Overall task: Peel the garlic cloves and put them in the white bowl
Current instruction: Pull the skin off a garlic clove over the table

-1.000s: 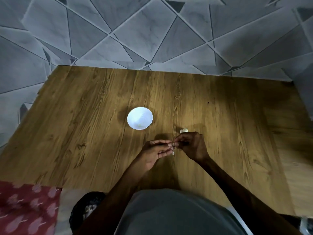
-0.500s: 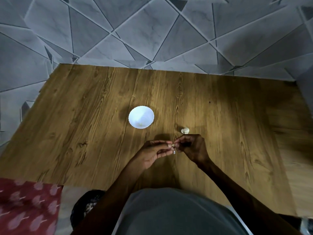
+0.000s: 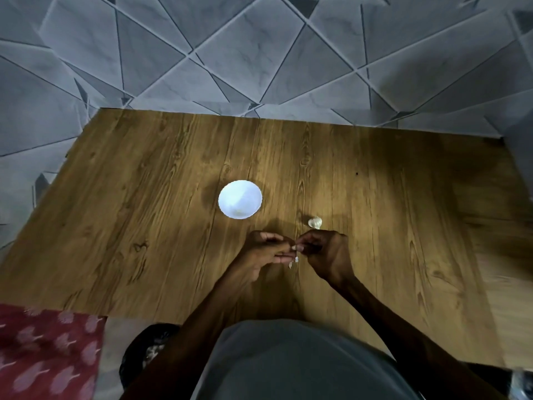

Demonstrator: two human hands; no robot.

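Between your fingertips, low over the table (image 3: pixel 144 226), a small garlic clove (image 3: pixel 294 248) sits pinched: your left hand (image 3: pixel 265 252) curls on one end, your right hand (image 3: pixel 326 252) nips the other. Grip firmly with the left and strip the skin in short pulls, letting the pale flakes (image 3: pixel 292 262) drop. Another garlic piece (image 3: pixel 315 222) lies just beyond your right knuckles, and the white bowl (image 3: pixel 240 203) stands near, ahead-left.

Both forearms converging forward, left hand (image 3: pixel 264 252) and right hand (image 3: pixel 326 252) fingertip to fingertip — fingers curled, pinching a garlic clove (image 3: pixel 294 248) between them
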